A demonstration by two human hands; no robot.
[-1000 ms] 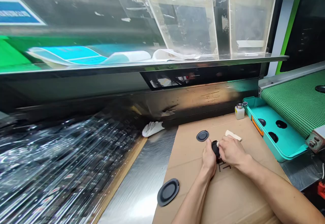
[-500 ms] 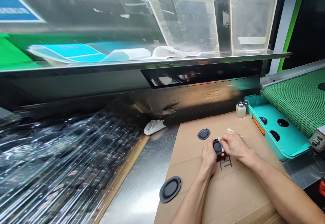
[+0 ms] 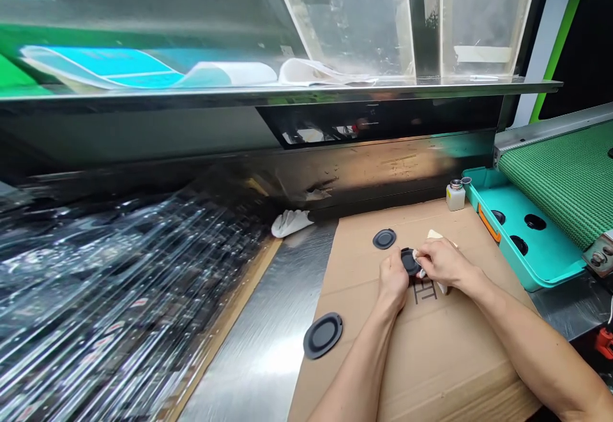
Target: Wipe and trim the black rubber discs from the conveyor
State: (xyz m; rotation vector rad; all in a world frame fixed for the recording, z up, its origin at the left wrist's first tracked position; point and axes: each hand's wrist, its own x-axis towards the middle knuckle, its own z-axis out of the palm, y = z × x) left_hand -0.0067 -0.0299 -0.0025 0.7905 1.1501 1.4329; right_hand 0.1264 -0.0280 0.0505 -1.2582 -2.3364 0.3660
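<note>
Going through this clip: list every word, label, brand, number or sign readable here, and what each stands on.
No text can be quoted with certainty.
Cardboard sheet: bold dark strokes, perhaps a character; unclear.
Black panel: pale print, too small.
Bright blue sheet: faint marks, blurred.
Small bottle: yellow patch, nothing legible.
Plastic-covered stack: red-and-white patches, blurred.
Held dark disc: no lettering visible.
</note>
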